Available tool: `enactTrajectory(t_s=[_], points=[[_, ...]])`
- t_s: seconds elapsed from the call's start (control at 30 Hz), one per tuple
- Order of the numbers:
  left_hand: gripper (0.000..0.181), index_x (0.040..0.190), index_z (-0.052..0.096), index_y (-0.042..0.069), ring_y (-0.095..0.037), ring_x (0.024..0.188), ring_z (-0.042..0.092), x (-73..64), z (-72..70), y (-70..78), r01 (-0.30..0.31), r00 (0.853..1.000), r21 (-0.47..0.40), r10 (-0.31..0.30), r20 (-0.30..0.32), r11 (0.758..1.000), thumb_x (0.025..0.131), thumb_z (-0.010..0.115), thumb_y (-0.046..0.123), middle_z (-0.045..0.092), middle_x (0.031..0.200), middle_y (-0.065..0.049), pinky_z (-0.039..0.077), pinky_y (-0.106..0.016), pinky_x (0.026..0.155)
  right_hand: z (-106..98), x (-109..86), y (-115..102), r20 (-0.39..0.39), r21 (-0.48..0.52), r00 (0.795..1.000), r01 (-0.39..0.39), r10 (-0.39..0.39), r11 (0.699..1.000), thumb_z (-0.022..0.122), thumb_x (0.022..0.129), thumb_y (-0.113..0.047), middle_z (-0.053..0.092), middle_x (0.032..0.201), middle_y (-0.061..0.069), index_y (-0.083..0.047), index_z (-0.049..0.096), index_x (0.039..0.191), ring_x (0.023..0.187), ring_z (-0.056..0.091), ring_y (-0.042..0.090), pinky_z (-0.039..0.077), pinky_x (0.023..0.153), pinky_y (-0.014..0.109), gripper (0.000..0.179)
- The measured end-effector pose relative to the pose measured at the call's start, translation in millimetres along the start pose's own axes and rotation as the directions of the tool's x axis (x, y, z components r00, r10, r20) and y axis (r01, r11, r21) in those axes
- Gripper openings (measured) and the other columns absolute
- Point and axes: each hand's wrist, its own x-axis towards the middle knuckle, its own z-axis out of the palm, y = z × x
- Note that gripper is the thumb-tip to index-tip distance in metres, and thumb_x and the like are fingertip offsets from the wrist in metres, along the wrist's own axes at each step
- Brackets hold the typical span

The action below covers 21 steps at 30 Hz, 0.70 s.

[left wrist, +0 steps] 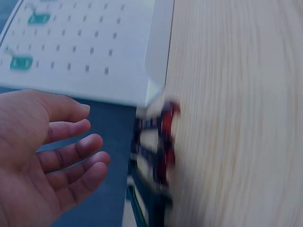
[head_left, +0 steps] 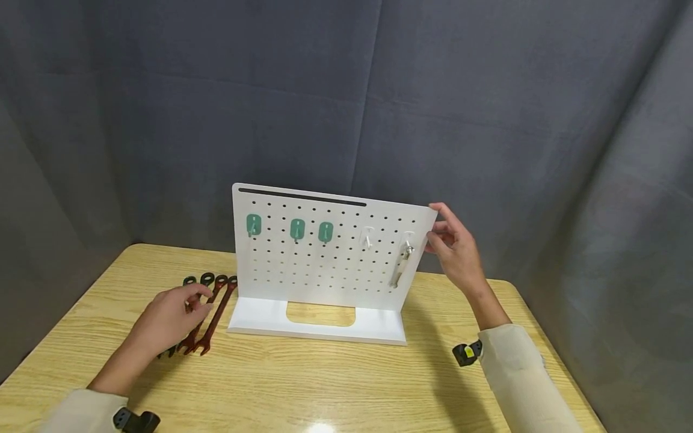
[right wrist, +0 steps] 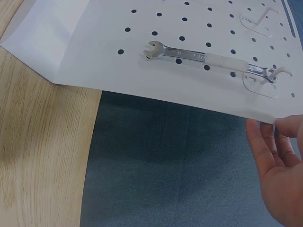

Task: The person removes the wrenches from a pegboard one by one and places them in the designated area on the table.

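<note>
A white pegboard [head_left: 335, 270] stands tilted on its white base. My right hand [head_left: 460, 255] pinches its upper right edge [right wrist: 227, 112] between thumb and fingers. From the clear hook [right wrist: 262, 90] nearest that edge hangs a silver combination wrench [right wrist: 184, 54] with a pale wrap round its middle. Over at the left, my left hand [head_left: 168, 319] hovers with loosely bent fingers, nothing between them. Beneath and beside it, several ratchet wrenches [head_left: 219, 319] lie side by side on the table, red ones on the right and darker ones partly hidden; the left wrist view shows these wrenches [left wrist: 161, 146] blurred.
Three green hooks [head_left: 297, 230] and another clear hook [head_left: 367, 237] sit on the board without tools. The base [head_left: 260, 313] has a cutout at its middle. A wood-grain table [head_left: 303, 385] carries everything, with a grey curtain [head_left: 303, 108] behind it.
</note>
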Motion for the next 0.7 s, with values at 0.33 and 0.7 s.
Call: enactTrajectory(t_s=[0.33,0.7], points=[[0.013,0.106,0.073,0.005,-0.014,0.074,0.058,16.2,35.2,51.1,-0.089,0.994,-0.115,0.095,0.050,0.989,0.093,0.075,0.006,0.063,0.081,0.004,0.050,-0.032,0.063,-1,0.0,-4,0.002,0.002,1.000,0.012,-0.012,1.000,0.059,0.101,0.007,0.066,0.108,0.017,-0.015,0.049,0.150,0.092,0.068,0.031,0.059,0.076,0.022,0.055],[0.017,0.110,0.074,0.006,-0.009,0.081,0.064,30.3,87.4,93.0,-0.201,0.967,-0.175,0.224,0.125,0.964,0.093,0.074,0.005,0.070,0.095,0.002,0.054,-0.029,0.070,-1,-1.2,-3,0.001,-0.006,1.000,0.000,0.000,1.000,0.059,0.101,0.006,0.065,0.108,0.017,-0.020,0.050,0.150,0.094,0.068,0.031,0.059,0.078,0.023,0.056]])
